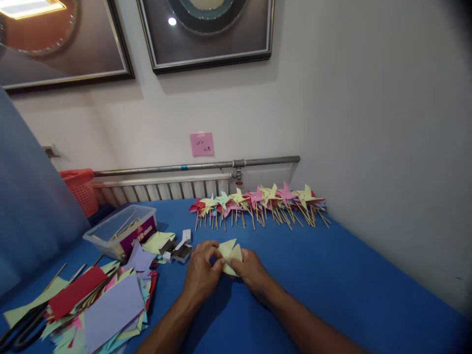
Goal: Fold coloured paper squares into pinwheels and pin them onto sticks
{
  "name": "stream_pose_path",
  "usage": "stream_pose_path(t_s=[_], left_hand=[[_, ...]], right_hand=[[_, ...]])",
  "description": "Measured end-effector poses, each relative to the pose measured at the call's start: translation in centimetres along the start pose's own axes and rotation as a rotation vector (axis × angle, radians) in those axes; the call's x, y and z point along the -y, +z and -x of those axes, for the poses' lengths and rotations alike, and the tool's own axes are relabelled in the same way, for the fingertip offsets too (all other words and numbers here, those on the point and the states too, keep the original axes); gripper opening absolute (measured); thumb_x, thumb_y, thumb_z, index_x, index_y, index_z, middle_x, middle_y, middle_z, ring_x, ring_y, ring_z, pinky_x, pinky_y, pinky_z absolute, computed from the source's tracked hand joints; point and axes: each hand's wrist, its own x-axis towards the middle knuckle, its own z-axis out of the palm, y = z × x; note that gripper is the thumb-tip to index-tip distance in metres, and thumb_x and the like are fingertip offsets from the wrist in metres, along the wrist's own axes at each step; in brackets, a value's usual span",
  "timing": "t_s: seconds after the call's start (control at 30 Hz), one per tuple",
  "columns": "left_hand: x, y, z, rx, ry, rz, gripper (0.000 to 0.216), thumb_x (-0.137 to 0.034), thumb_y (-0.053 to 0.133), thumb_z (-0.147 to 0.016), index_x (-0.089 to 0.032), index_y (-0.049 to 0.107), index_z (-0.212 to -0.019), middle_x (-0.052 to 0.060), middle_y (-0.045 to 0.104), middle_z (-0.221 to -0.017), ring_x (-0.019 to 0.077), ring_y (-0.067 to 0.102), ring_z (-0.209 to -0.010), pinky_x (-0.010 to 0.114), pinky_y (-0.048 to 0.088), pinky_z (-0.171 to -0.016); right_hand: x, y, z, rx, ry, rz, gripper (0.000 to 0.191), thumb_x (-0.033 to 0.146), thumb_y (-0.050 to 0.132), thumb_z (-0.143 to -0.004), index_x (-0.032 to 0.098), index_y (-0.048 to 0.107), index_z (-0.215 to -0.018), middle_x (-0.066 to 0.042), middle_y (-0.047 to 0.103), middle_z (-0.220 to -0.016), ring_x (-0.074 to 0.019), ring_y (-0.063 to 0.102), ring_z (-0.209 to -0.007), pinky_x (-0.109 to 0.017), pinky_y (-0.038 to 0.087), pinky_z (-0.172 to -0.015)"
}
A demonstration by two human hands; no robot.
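Note:
Between my two hands is a pale yellow paper pinwheel [227, 249], cut into points and partly folded, held a little above the blue table. My left hand [203, 265] pinches its left side between thumb and fingers. On the other side, my right hand [252, 273] grips it with the thumb on top, the fingers hidden behind the paper. No stick shows on this pinwheel. Just left of my left hand lie small open boxes [183, 251] with dark contents too small to make out.
Finished pinwheels on sticks [254, 199] lie in a row along the back. At left are a stack of coloured paper [114, 312], black-handled scissors [27, 324] and a clear plastic box [147, 214] of sticks. A red basket [79, 189] stands near the radiator [162, 189].

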Motion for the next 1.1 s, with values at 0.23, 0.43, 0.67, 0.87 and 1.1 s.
stream_pose_path(t_s=[0.23, 0.43, 0.67, 0.87, 1.1], left_hand=[[0.6, -2.0, -0.7, -0.007, 0.052, 0.053, 0.024, -0.019, 0.057, -0.087, -0.022, 0.07, -0.106, 0.008, 0.07, -0.124, 0.0244, 0.063, -0.119, 0.046, 0.046, -0.107], [0.2, -1.8, -0.7, 0.099, 0.207, 0.018, 0.022, -0.015, 0.059, -0.087, -0.023, 0.073, -0.102, 0.007, 0.075, -0.107, 0.0227, 0.066, -0.107, 0.043, 0.049, -0.099], [-0.2, -2.0, -0.5, 0.097, 0.297, -0.025, 0.02, -0.013, 0.057, -0.088, -0.022, 0.075, -0.088, 0.008, 0.073, -0.107, 0.0224, 0.065, -0.105, 0.041, 0.051, -0.094], [-0.4, -2.4, -0.3, 0.151, 0.348, -0.147, 0.025, -0.012, 0.056, -0.089, -0.024, 0.077, -0.092, 0.008, 0.071, -0.116, 0.024, 0.063, -0.11, 0.043, 0.05, -0.095], [0.1, -2.5, -0.3, 0.169, 0.426, -0.245, 0.026, -0.015, 0.054, -0.091, -0.025, 0.077, -0.098, 0.009, 0.07, -0.12, 0.0251, 0.062, -0.111, 0.044, 0.049, -0.095]], right_hand=[[1.2, 0.3, 1.1, 0.145, -0.06, 0.091, 0.018, 0.022, 0.058, -0.07, 0.015, 0.068, -0.083, 0.001, 0.064, -0.071, -0.0123, 0.051, -0.062, -0.023, 0.038, -0.059], [1.1, 0.5, 1.4, 0.165, -0.039, 0.127, 0.009, 0.021, 0.058, -0.07, 0.016, 0.064, -0.075, 0.003, 0.057, -0.066, -0.0103, 0.046, -0.059, -0.022, 0.034, -0.056], [1.0, 0.4, 1.0, 0.108, 0.065, -0.001, 0.016, 0.025, 0.065, -0.068, 0.015, 0.065, -0.08, 0.001, 0.065, -0.069, -0.0125, 0.057, -0.06, -0.024, 0.043, -0.059], [1.1, 0.1, 1.1, 0.111, 0.108, -0.007, 0.015, 0.023, 0.061, -0.071, 0.014, 0.066, -0.082, -0.002, 0.069, -0.065, -0.0124, 0.061, -0.055, -0.022, 0.046, -0.055], [1.1, -0.1, 1.1, 0.115, 0.109, -0.017, 0.015, 0.026, 0.061, -0.071, 0.013, 0.067, -0.078, -0.003, 0.069, -0.063, -0.0116, 0.062, -0.054, -0.02, 0.045, -0.052]])
